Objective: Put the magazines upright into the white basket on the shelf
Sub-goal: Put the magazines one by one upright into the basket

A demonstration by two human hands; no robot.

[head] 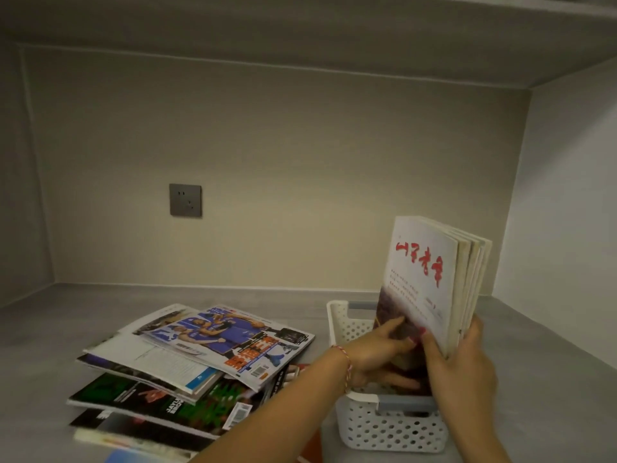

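Note:
A white perforated basket (387, 426) with grey handles stands on the grey shelf at the lower right. Several magazines (430, 282) stand upright in it; the front one has a white cover with red characters. My right hand (464, 369) grips the near edge of this bundle, thumb on the front cover. My left hand (380, 352) reaches into the basket and its fingers press against the lower part of the front cover. A loose pile of magazines (187, 365) lies flat to the left of the basket, topped by one showing basketball players.
The shelf is a deep niche with a beige back wall, a side wall close to the right of the basket and a board overhead. A grey wall socket (185, 200) sits on the back wall. Bare shelf surface (66, 315) stretches behind the pile.

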